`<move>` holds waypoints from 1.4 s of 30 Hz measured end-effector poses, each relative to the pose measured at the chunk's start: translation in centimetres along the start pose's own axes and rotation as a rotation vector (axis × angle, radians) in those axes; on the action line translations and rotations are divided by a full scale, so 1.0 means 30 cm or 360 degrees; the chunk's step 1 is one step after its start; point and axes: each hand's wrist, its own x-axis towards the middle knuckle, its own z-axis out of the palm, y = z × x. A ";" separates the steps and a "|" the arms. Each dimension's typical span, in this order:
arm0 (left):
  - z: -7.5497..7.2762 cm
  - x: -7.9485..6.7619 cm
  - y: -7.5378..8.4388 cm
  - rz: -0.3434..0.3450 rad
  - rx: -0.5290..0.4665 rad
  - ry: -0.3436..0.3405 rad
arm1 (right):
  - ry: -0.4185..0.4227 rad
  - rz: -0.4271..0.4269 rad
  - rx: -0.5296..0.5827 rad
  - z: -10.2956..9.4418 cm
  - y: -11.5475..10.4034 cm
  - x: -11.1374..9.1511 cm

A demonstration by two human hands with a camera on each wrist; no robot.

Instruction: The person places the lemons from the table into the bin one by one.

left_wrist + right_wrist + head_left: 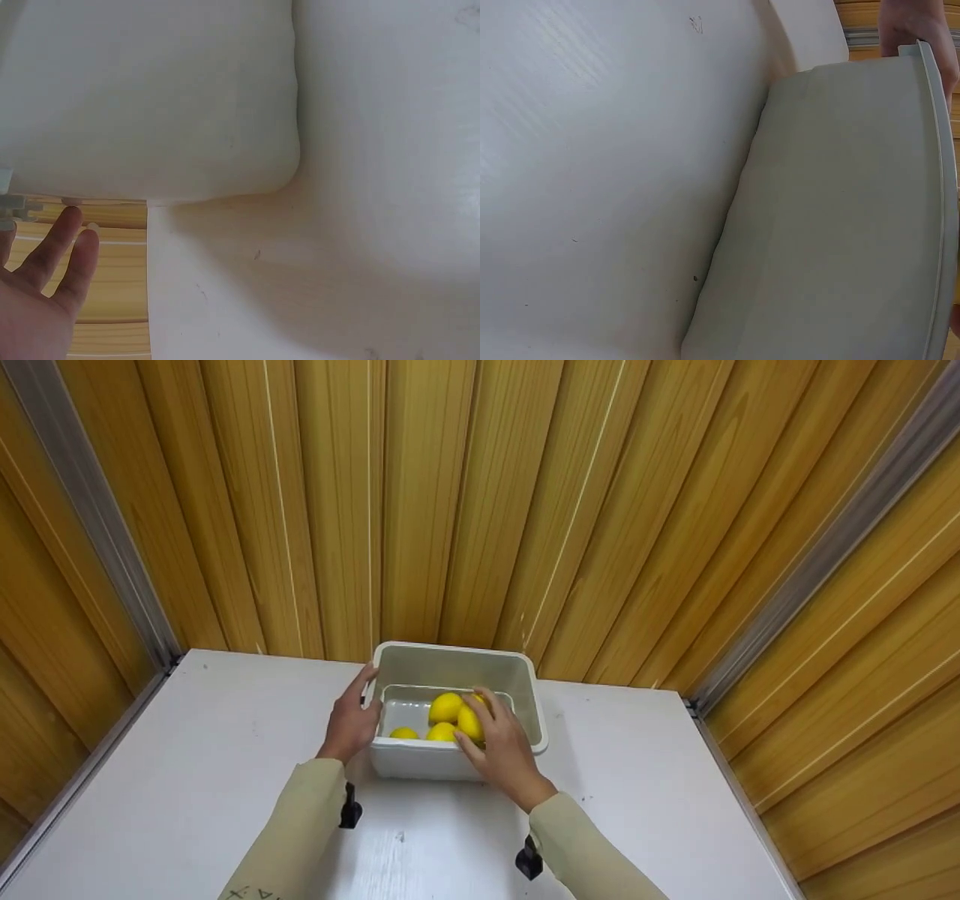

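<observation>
A pale grey plastic bin (427, 761) stands on the white table, with several yellow lemons (445, 708) inside it. My left hand (352, 724) holds the bin's left side, thumb at the rim and fingers along the outer wall. In the left wrist view, two fingers (79, 270) of this hand reach up to the wall near the rim. Over the bin's front right, my right hand (504, 750) reaches inside, its thumb and fingers around a lemon (470, 724). The front wall partly hides the nearest lemons. The right wrist view shows mostly the bin's outer wall (832, 210).
The white table (247, 750) extends to both sides of the bin and in front of it. Wood-patterned panels (420, 510) rise close behind the bin and at both sides. Metal posts (795, 562) run along the corners.
</observation>
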 end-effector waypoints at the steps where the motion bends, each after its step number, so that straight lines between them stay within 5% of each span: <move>1: 0.000 0.000 0.000 -0.0003 -0.0002 0.0002 | 0.0004 0.0002 0.0004 0.001 0.003 -0.001; 42: -0.003 0.003 -0.010 0.0048 -0.0011 -0.0007 | -0.0110 0.0108 0.0018 0.017 0.036 -0.020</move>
